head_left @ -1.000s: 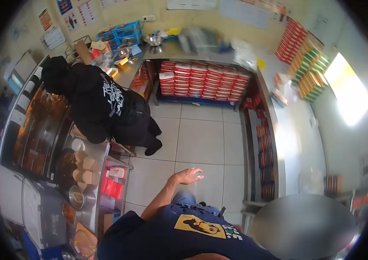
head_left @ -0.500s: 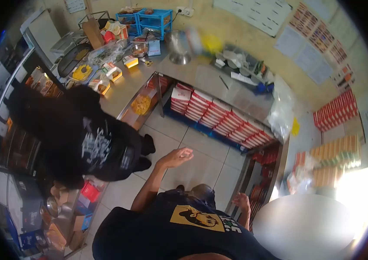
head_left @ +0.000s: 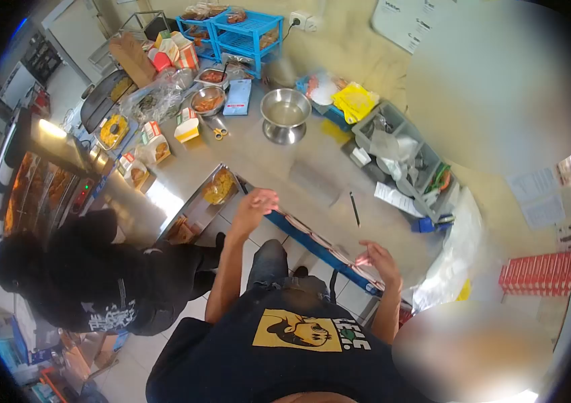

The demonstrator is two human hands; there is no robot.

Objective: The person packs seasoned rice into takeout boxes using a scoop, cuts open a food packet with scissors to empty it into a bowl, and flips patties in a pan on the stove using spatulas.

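Steel counter [head_left: 312, 178] runs along the far wall and it's pretty loaded. A metal bowl [head_left: 285, 114] stands upside-up near the middle, with a black pen [head_left: 354, 208] lying on bare steel to the right and nearer. Far left there's a blue rack [head_left: 238, 30], scissors [head_left: 217, 131], and small food boxes [head_left: 154, 144]. A grey tray [head_left: 399, 151] of clutter sits on the right, beside a yellow packet [head_left: 354, 101].

Yellowish wall [head_left: 352, 47] behind, white socket [head_left: 304, 21] and paper notices [head_left: 406, 17] on it; steel counter [head_left: 278, 164] running corner to corner, glare on its left end; blue plastic rack [head_left: 238, 30] at wall; pale floor tiles [head_left: 164, 349] below; lit warming cabinet [head_left: 36, 178] glowing orange at left
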